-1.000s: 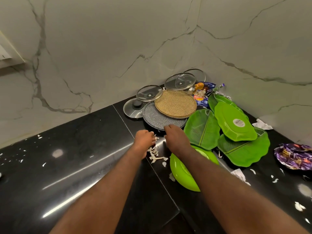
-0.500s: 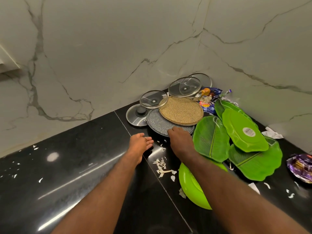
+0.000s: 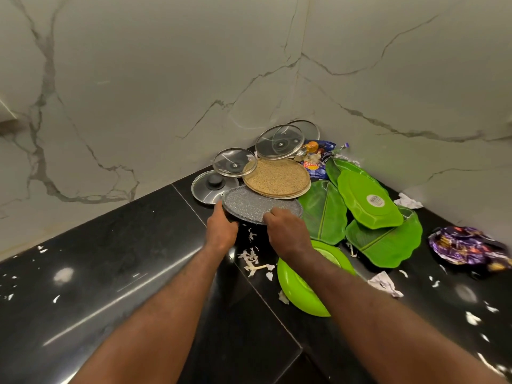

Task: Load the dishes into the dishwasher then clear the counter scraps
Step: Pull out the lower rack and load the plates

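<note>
My left hand point(image 3: 221, 231) and right hand point(image 3: 288, 231) both clasp the near rim of the grey speckled plate point(image 3: 257, 203), at twelve o'clock on the black counter point(image 3: 110, 259). At two o'clock, the round sticker point(image 3: 374, 201) on a green plate point(image 3: 357, 189) is too small to read.

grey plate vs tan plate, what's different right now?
Colour: the grey plate is dark speckled grey, while the tan plate is sandy brown.
Hold: the left hand and right hand grip the grey plate's near rim. The tan plate is untouched.
Stacking: the tan plate overlaps the grey plate's far edge from above, and looks like the top of a small stack.
Shared: both are round, flat and speckled.
</note>
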